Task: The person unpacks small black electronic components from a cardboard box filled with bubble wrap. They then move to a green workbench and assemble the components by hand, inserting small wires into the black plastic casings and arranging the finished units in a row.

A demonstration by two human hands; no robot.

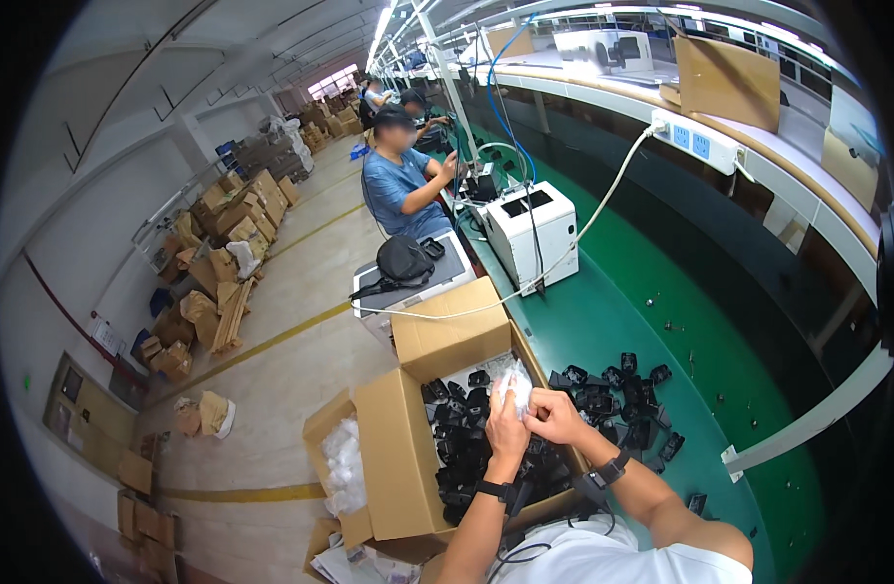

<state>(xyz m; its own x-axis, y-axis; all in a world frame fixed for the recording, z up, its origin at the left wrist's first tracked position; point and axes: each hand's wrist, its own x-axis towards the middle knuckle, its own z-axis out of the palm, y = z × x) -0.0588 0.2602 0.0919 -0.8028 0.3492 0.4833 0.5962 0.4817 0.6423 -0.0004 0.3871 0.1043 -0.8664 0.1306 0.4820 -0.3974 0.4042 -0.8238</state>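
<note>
A crumpled white plastic bag (514, 382) is held up between my two hands, above an open cardboard box (400, 457). My left hand (506, 425) grips it from the left side, fingers pointing up along it. My right hand (554, 417) pinches its lower right part with curled fingers. What the bag contains, if anything, I cannot make out. Many small black plastic parts (457, 457) fill the box below my hands. More loose black parts (627, 394) lie on the green work surface to the right of the box.
A white machine (533, 238) stands on the green bench (613, 311) beyond the box, with a white cable looping past. Clear plastic bags (344, 467) fill a carton at left. A black bag (404, 261) lies on a grey case. A co-worker in blue (400, 185) sits farther along.
</note>
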